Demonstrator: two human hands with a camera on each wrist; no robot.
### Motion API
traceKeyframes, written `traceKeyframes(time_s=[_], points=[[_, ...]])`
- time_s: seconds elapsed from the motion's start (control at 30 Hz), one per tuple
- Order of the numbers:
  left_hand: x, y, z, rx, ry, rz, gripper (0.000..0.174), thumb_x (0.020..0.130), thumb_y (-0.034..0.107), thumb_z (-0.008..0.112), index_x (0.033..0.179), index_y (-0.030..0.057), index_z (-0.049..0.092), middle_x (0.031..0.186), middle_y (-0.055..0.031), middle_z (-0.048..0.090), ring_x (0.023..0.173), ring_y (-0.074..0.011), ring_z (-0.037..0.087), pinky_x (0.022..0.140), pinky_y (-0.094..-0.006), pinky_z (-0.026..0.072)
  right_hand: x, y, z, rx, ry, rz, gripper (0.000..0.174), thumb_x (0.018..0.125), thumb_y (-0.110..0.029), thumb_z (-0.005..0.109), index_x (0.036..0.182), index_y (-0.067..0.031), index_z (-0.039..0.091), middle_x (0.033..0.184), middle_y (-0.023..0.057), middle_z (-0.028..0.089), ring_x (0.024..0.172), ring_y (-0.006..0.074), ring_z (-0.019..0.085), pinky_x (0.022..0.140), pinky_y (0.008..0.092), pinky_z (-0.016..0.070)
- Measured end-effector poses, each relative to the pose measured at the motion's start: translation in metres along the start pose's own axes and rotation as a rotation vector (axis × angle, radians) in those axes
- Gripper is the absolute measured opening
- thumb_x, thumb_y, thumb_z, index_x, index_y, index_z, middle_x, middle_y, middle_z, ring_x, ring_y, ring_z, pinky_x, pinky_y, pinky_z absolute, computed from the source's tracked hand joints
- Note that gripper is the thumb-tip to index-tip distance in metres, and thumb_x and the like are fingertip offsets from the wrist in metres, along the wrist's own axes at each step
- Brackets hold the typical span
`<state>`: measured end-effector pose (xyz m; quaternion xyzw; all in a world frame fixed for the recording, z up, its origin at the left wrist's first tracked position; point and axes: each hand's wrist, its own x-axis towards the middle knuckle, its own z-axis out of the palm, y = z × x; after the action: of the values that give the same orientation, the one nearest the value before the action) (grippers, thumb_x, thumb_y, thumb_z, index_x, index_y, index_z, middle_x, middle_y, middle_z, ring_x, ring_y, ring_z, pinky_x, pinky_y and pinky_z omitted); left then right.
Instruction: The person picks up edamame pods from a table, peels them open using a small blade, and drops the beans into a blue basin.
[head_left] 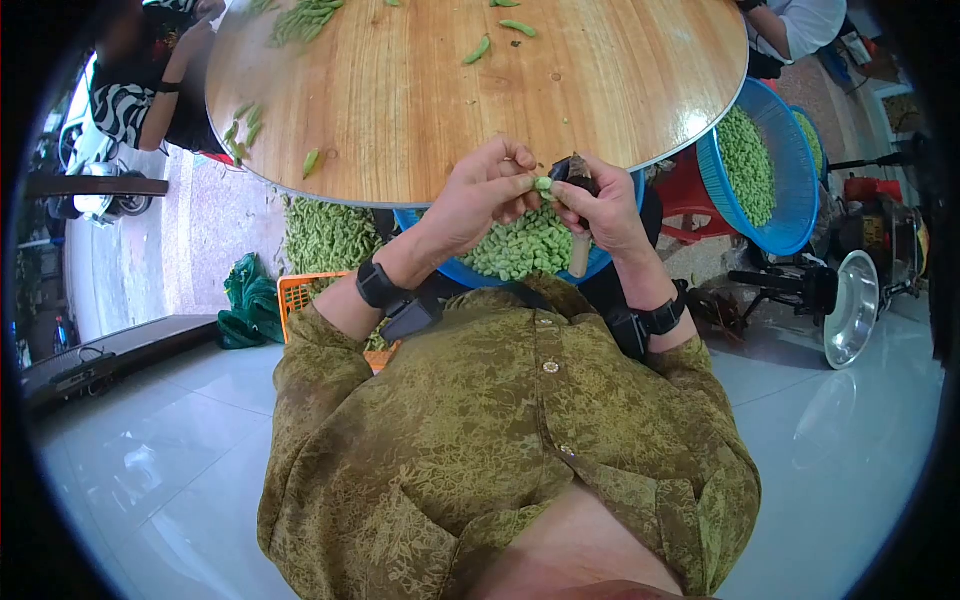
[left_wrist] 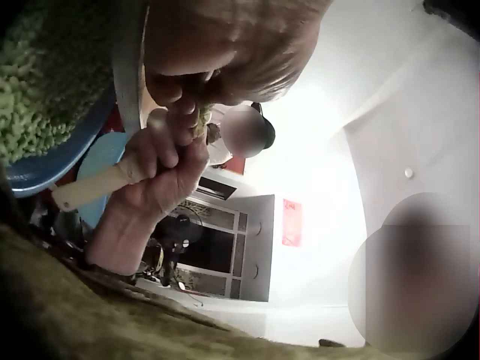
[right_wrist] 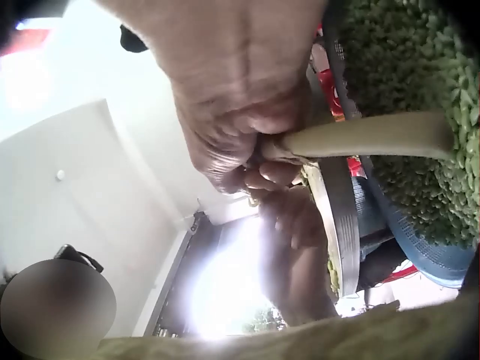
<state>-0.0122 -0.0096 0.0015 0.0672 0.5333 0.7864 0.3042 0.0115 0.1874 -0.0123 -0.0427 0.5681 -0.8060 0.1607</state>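
Note:
Both hands meet above a blue basket of shelled green beans (head_left: 520,246) at the table's near edge. The left hand (head_left: 476,196) pinches a green pod (head_left: 544,184) between thumb and fingers. Curled round a tool's pale handle (head_left: 580,254), the right hand (head_left: 612,206) has its thumb and fingertip at the same pod. The handle points down out of that hand, also in the left wrist view (left_wrist: 94,186) and the right wrist view (right_wrist: 367,136). The tool's dark upper part is mostly covered by the fingers.
Loose pods (head_left: 478,50) lie on the round wooden table (head_left: 400,110). Another blue basket of beans (head_left: 765,235) stands at the right near a metal bowl (head_left: 852,308). An orange crate (head_left: 296,292) and heaped pods (head_left: 325,238) are at the left. Two people sit across the table.

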Motion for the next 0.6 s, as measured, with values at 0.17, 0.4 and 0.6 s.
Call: traceKeyframes(time_s=[0.17, 0.4, 0.6], points=[[0.001, -0.003, -0.004, -0.229, -0.059, -0.175, 0.012, 0.091, 0.007, 0.053, 0.102, 0.0073, 0.049, 0.074, -0.0061, 0.060, 0.056, -0.0100, 0.053, 0.049, -0.0214, 0.0388, 0.000, 0.001, -0.004, -0.071, -0.042, -0.009, 0.007, 0.085, -0.004, 0.062, 0.088, -0.0014, 0.056, 0.061, 0.0016, 0.052, 0.045, 0.0052, 0.044, 0.039, 0.0196, 0.0310], [-0.004, 0.002, 0.004, 0.463, -0.004, 0.064, 0.015, 0.084, 0.006, 0.064, 0.098, -0.0003, 0.059, 0.075, -0.0027, 0.062, 0.064, -0.0058, 0.055, 0.052, -0.0223, 0.0425, 0.000, 0.002, -0.001, -0.005, 0.028, 0.091, 0.008, 0.084, -0.005, 0.062, 0.087, -0.0013, 0.055, 0.058, 0.0007, 0.049, 0.042, 0.0056, 0.041, 0.038, 0.0198, 0.0302], [-0.008, 0.011, 0.002, 0.437, -0.120, -0.099, 0.011, 0.085, 0.008, 0.065, 0.092, -0.0012, 0.065, 0.074, -0.0043, 0.065, 0.064, -0.0064, 0.059, 0.051, -0.0205, 0.0443, -0.012, -0.005, -0.003, 0.058, -0.107, 0.125, 0.008, 0.084, -0.004, 0.063, 0.086, 0.0000, 0.056, 0.058, -0.0013, 0.050, 0.043, 0.0047, 0.042, 0.039, 0.0204, 0.0309]])
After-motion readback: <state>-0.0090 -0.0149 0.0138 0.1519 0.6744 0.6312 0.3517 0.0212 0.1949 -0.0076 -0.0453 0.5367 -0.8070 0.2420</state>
